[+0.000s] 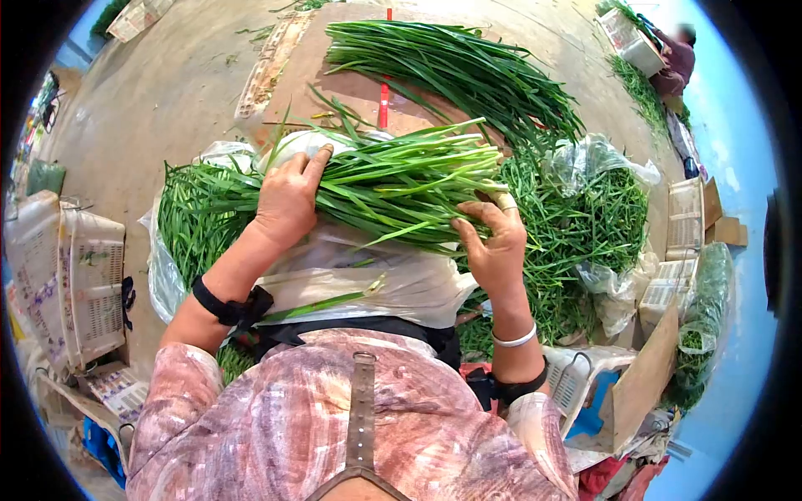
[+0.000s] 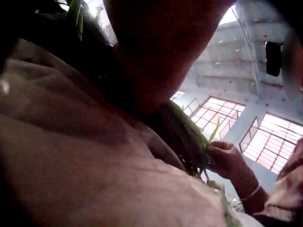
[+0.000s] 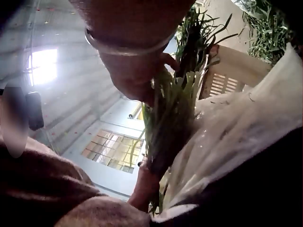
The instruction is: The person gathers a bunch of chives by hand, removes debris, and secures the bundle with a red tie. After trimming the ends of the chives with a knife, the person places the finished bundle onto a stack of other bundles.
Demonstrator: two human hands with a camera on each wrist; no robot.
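A bunch of garlic chives [image 1: 401, 179] lies crosswise over the person's lap in the head view, its pale cut ends to the right. The left hand [image 1: 288, 196] grips the leafy side, with part of its fingers hidden by the leaves. At the cut ends, the right hand [image 1: 499, 242] holds the bunch between thumb and fingers. In the left wrist view the right hand [image 2: 227, 158] pinches the stem ends. The right wrist view shows the chives [image 3: 170, 113] stretching between both hands. A whitish plastic sheet [image 1: 359, 284] covers the lap beneath, with a loose chive leaf [image 1: 326, 307] on it.
Ahead, a larger pile of chives [image 1: 451, 71] lies on a brown board [image 1: 292, 79] with a red strip [image 1: 384, 104]. Loose greens [image 1: 593, 217] heap at right, more greens [image 1: 196, 217] at left. White crates [image 1: 92, 284] flank the left side. Another person [image 1: 675, 67] works far right.
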